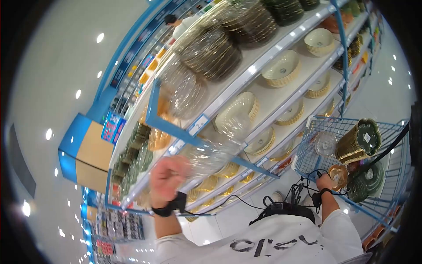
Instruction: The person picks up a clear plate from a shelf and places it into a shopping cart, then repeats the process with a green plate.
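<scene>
My left hand (pixel 169 178), blurred by motion, is closed on the near end of a clear, shiny plastic item (pixel 213 152), held in front of the shelf's blue frame. Glare and blur leave the item's exact shape unclear. My right hand (pixel 325 181) is low on the right, its fingers closed round the near rim of a blue wire cart (pixel 303 154). Inside the cart, beside that hand, lies an amber glass dish (pixel 337 175). Gold-sided containers with a green scalloped top (pixel 368 137), a clear dish (pixel 326 144) and green dishes (pixel 373 176) are there too.
Tilted shelves carry stacked dark plates (pixel 211 55), clear plates (pixel 189 94) and cream bowls with woven gold sides (pixel 281 70). Black cables (pixel 292 193) hang near my waist. Another person (pixel 182 26) is beyond the shelves. A cardboard-coloured box (pixel 94 145) is at left.
</scene>
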Motion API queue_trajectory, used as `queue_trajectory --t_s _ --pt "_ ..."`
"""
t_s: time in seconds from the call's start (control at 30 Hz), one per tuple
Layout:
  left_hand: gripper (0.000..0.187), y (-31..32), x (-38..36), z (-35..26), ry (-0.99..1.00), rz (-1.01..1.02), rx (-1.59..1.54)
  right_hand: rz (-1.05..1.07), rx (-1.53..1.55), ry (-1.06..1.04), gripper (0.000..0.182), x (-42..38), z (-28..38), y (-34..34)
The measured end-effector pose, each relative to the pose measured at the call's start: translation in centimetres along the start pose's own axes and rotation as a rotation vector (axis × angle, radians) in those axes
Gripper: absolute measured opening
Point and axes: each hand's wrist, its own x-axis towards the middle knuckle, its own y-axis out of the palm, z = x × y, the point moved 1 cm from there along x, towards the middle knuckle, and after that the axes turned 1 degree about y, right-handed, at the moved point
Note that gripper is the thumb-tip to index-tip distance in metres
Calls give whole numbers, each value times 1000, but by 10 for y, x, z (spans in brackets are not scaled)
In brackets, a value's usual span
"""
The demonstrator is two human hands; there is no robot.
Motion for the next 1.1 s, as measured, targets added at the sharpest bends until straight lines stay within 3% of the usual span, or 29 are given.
queue_trajectory --t_s 0.13,0.2,0.27,0.43,0.6,0.9,1.1 --pt "8 -29 19 -36 287 -389 408 25 -22 10 31 -11 12 -18" --pt "9 -46 46 -21 369 -413 653 46 12 43 34 -16 14 -23" --pt "8 -60 78 9 384 -497 811 51 -9 29 34 -18 15 -21" --pt "8 -70 124 83 353 -672 822 45 -92 -10 36 6 -5 3" --pt "8 -63 137 102 439 -535 872 56 -55 -46 38 1 -1 -4" --pt "11 -64 137 113 262 -407 724 51 -76 -128 40 6 -2 -4" --pt "10 -62 131 118 279 -427 713 90 -43 -114 40 15 -2 -1"
